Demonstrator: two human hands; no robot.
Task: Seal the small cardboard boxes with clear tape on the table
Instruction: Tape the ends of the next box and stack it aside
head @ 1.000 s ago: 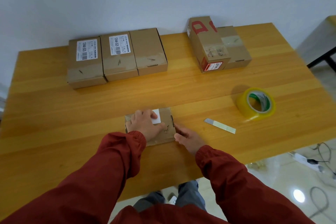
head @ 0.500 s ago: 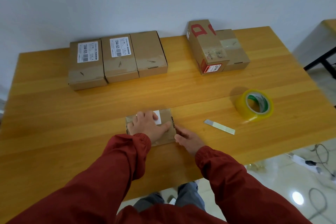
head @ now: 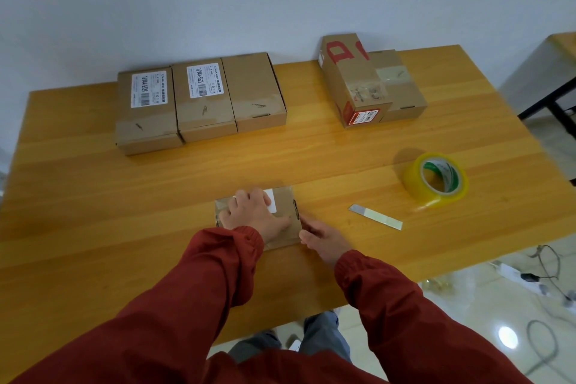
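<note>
Just right of small box (head: 285,201): blade (head: 375,217), tape roll (head: 413,184).

loose dark-red jacket sleeves (head: 187,305) with gathered elastic cuffs (head: 246,235) above bare hands (head: 255,215), grey-blue trousers (head: 324,337) lower down

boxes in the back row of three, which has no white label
The rightmost box: plain brown top, while the middle box and the left box carry white labels.

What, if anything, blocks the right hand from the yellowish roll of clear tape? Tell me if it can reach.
Probably yes. The right hand touches the small brown cardboard box; only bare table and a flat metal blade lie toward the roll.
</note>
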